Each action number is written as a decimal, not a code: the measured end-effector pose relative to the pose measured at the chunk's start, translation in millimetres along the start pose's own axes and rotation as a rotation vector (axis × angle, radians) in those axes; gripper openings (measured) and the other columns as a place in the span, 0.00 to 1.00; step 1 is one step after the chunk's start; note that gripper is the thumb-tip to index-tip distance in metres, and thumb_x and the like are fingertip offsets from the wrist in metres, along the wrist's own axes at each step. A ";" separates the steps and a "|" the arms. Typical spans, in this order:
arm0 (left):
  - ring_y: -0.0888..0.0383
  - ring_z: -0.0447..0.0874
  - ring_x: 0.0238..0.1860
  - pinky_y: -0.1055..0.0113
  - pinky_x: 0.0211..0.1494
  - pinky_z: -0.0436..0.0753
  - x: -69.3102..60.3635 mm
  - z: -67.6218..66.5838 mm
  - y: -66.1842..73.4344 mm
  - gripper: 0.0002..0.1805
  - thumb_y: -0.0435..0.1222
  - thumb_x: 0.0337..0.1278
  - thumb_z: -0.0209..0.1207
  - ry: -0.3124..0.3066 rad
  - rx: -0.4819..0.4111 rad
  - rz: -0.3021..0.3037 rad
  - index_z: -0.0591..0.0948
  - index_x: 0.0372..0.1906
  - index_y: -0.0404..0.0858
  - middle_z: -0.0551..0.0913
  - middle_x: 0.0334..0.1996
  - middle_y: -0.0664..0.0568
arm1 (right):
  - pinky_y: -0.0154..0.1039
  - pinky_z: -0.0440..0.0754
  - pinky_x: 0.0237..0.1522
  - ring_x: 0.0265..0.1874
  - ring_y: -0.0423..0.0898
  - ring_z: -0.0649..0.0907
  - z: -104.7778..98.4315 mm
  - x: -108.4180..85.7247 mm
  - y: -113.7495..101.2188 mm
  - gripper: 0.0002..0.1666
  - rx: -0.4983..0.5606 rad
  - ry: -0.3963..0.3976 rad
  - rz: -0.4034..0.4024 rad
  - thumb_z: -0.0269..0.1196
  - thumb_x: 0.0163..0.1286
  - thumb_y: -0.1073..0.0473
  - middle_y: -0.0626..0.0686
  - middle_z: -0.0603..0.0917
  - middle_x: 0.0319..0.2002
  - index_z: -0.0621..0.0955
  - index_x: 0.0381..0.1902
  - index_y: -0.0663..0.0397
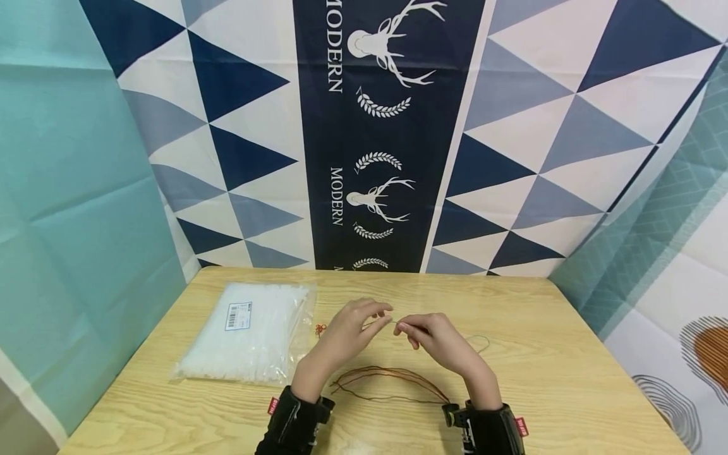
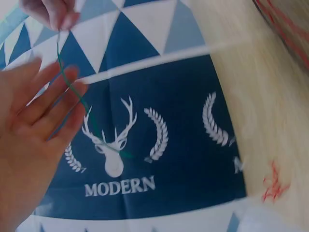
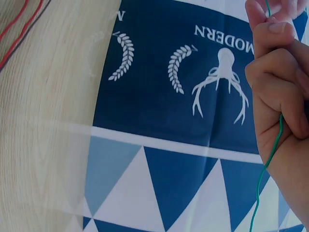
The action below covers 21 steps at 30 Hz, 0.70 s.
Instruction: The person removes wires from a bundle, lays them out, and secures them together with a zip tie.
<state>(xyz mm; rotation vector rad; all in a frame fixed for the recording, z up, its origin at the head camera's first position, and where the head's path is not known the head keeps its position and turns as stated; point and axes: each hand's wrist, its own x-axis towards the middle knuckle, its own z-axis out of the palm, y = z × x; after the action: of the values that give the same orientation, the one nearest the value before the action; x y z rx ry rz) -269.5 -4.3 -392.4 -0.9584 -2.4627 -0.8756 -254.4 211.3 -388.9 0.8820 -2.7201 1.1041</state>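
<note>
Your right hand (image 1: 435, 338) pinched the green cord (image 3: 265, 166), lower centre of the head view. Your left hand (image 1: 351, 323) was loosely spread, cord running beside it. Bag (image 1: 300, 328) sat lower left.

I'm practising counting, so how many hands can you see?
2. The left hand is between the clear plastic bag and the right hand, which pinches a green cord. Both are above the wooden table; neither is fully hidden.
</note>
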 end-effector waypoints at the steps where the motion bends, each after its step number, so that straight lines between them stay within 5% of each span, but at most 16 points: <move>1: 0.59 0.83 0.47 0.64 0.52 0.81 -0.4 0.8 0.8 0.16 0.45 0.69 0.52 -0.038 -0.022 -0.008 0.82 0.53 0.44 0.86 0.46 0.54 | 0.29 0.69 0.25 0.19 0.31 0.68 1.1 1.2 -1.1 0.13 -0.006 0.006 -0.004 0.52 0.75 0.58 0.43 0.72 0.19 0.84 0.39 0.52; 7: 0.64 0.82 0.41 0.70 0.45 0.80 -1.8 5.6 -2.4 0.15 0.45 0.71 0.49 -0.164 -0.100 -0.037 0.83 0.50 0.46 0.86 0.45 0.56 | 0.29 0.69 0.26 0.18 0.31 0.67 6.1 4.6 -6.2 0.12 -0.035 0.040 -0.019 0.52 0.75 0.58 0.42 0.71 0.19 0.82 0.37 0.48; 11: 0.67 0.77 0.30 0.73 0.38 0.77 -2.8 8.7 -1.5 0.13 0.43 0.72 0.48 -0.152 -0.072 -0.009 0.82 0.48 0.46 0.87 0.39 0.56 | 0.29 0.69 0.27 0.19 0.31 0.67 8.6 5.7 -7.0 0.12 -0.046 0.051 -0.031 0.52 0.75 0.58 0.43 0.72 0.19 0.81 0.35 0.48; 15: 0.69 0.60 0.18 0.77 0.30 0.67 -3.6 9.3 -0.6 0.12 0.41 0.72 0.48 -0.120 -0.021 0.041 0.82 0.45 0.46 0.84 0.28 0.56 | 0.29 0.70 0.27 0.19 0.31 0.67 8.4 5.2 -5.6 0.13 -0.013 0.052 -0.025 0.51 0.75 0.58 0.43 0.72 0.20 0.82 0.36 0.49; 21: 0.69 0.57 0.18 0.77 0.29 0.65 -4.3 0.6 -3.6 0.12 0.40 0.71 0.49 -0.112 -0.034 0.034 0.83 0.45 0.47 0.84 0.28 0.56 | 0.31 0.70 0.28 0.21 0.32 0.67 7.0 4.2 -0.9 0.14 0.064 0.016 -0.038 0.49 0.77 0.56 0.45 0.71 0.21 0.81 0.38 0.48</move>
<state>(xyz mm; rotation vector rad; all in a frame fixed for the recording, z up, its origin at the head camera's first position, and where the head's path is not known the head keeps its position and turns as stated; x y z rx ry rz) -269.1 -8.0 -396.6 -1.0862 -2.5239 -0.8779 -256.3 204.1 -392.3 0.9248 -2.6576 1.1920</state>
